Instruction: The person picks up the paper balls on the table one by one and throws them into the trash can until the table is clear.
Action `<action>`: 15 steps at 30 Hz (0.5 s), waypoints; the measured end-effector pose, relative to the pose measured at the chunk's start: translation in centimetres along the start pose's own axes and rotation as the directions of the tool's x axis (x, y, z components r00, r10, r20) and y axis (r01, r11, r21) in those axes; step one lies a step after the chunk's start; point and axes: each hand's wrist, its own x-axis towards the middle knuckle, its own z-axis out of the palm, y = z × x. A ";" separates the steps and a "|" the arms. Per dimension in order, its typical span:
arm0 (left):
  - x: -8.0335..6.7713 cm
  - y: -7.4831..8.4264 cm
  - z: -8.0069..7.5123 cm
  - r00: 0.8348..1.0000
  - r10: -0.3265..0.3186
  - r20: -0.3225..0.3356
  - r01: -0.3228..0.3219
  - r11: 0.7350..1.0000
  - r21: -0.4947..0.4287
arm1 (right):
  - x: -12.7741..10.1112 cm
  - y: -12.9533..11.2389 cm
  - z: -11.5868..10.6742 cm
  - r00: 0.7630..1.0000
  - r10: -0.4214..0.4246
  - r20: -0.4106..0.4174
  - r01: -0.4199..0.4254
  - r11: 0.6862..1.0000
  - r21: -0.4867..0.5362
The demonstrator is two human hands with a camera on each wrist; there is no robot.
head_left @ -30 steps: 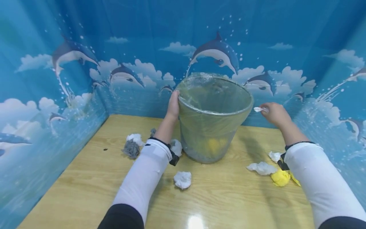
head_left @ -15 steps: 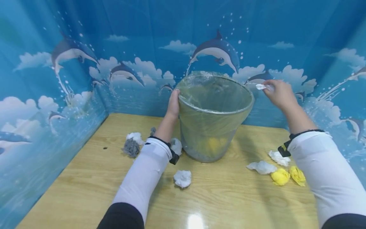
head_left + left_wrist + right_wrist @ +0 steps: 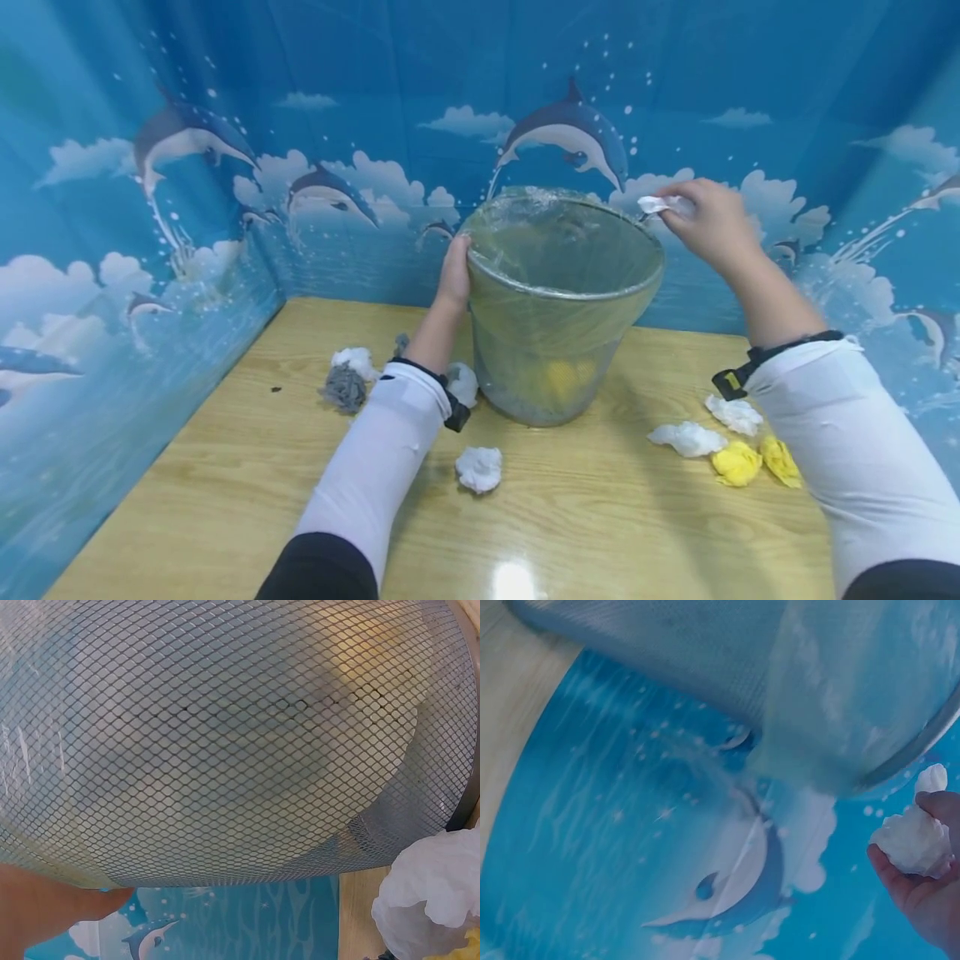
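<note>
A wire-mesh wastebasket (image 3: 551, 333) with a clear plastic liner (image 3: 592, 225) stands on the wooden table, a yellow patch showing low through its wall. My left hand (image 3: 454, 279) holds its left side near the rim; in the left wrist view only the thumb (image 3: 67, 907) shows against the mesh, and the other fingers are hidden behind it. Off the right of the rim, my right hand (image 3: 708, 218) pinches a crumpled white paper (image 3: 654, 204). In the right wrist view this paper (image 3: 915, 840) bulges between thumb and fingers, outside the basket.
At right lie two white papers (image 3: 688, 439) and two yellow paper balls (image 3: 737, 463). Another white ball (image 3: 478, 469) sits in front of the basket. Grey (image 3: 345, 387) and white (image 3: 355, 362) wads are at left, partly behind my forearm. A dolphin-print curtain (image 3: 360, 100) stands around the table.
My right hand has risen with the white paper from beside the basket to rim height, then moved left towards the rim. My left hand and the basket have stayed nearly still.
</note>
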 end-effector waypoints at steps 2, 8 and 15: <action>0.0 0.0 0.0 1.000 -0.002 -0.001 0.002 1.000 -0.004 | -0.1 -0.9 0.2 1.000 -0.027 0.000 0.027 0.999 0.020; 0.0 -0.1 0.0 1.000 0.003 -0.010 -0.003 1.000 -0.019 | -0.4 -2.6 0.7 0.996 -0.084 0.007 0.083 0.995 0.049; 0.0 0.0 0.1 1.000 0.021 -0.014 -0.021 1.000 -0.011 | -0.7 -3.4 1.3 0.990 -0.142 0.011 0.141 0.988 0.059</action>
